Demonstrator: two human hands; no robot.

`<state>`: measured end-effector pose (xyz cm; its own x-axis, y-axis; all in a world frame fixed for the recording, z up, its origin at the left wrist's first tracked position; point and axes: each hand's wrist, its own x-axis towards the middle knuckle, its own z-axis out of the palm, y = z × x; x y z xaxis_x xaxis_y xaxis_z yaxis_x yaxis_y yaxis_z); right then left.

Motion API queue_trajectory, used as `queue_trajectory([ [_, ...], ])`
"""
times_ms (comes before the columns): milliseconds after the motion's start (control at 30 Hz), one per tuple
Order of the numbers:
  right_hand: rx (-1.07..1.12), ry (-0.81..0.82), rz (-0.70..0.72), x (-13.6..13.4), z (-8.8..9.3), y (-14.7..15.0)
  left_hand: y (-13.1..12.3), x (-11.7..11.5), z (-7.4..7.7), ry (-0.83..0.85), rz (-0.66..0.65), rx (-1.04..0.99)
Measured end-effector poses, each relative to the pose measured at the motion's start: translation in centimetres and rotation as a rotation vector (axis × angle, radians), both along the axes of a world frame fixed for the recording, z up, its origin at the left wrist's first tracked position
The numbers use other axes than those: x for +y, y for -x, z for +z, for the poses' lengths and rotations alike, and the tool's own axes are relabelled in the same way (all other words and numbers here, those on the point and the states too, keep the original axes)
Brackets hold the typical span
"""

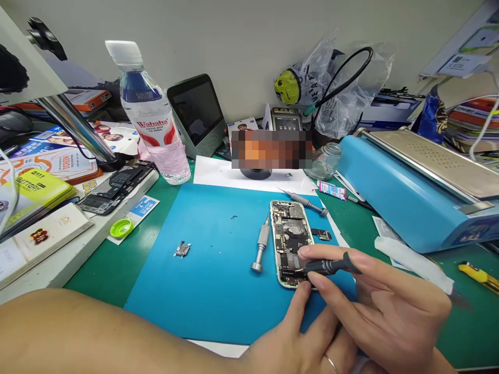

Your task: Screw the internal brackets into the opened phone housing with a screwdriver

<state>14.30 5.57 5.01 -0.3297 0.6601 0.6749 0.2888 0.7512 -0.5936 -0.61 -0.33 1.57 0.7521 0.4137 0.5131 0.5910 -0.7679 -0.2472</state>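
Note:
An opened smartphone [293, 228] lies on the blue mat [202, 296], its battery, boards and screws bare. My left hand [304, 332] holds its lower end, the index fingertip pressed on the bottom edge. A ring shows on this hand; its thumb is hidden. My right hand [393, 296] is closed on black tweezers [327, 266], pinched between thumb and index finger. Their tip meets the lower inside of the phone. Left of the phone lies a grey precision screwdriver [262, 244], and behind it another screwdriver [306, 201]. A small camera-like part [323, 235] sits at its right side.
A small metal part [182, 249] and tiny bits lie on the mat. Around it stand a water bottle [150, 119], a smart display [198, 114], a glass jar [324, 160] and a blue machine [401, 192]. A yellow cutter [481, 277] lies far right.

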Motion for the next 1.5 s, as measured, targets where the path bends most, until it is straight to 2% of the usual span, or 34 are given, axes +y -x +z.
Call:
queue_trajectory([
  [133,0.048,0.027,-0.067,0.1,0.4,0.5,0.4,0.0,0.8,0.051,-0.014,0.055],
  [233,0.048,0.014,-0.066,0.1,0.6,0.7,0.5,0.0,1.0,0.076,-0.014,0.081],
  [600,0.059,0.024,-0.077,-0.1,0.5,0.8,0.7,-0.1,1.0,0.065,-0.009,0.042],
  [1167,-0.098,-0.040,-0.095,-0.5,0.9,0.5,0.8,-0.1,0.9,0.027,-0.015,0.030],
  [1500,-0.131,-0.228,-0.184,0.7,0.8,-0.4,-0.1,0.0,0.2,0.008,0.011,-0.009],
])
